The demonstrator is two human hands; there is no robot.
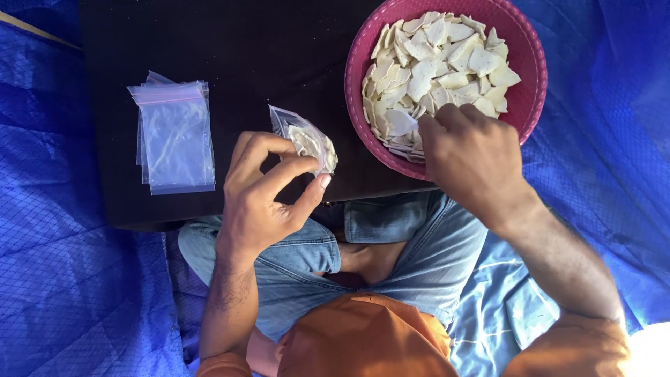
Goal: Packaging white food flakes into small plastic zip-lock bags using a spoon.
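Left hand pinches a small clear bag, part-filled with pale chips, over the dark board's front edge. Right hand reaches into the pink bowl at the board's right corner, fingertips closed on a chip. Empty clear bags are stacked near the left edge. Bowl rim cut off at top.

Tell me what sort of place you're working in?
Probably an informal floor-level packing spot: a blue tarp covers the ground, with a low dark board holding a pink basket of white chips and empty zip bags.
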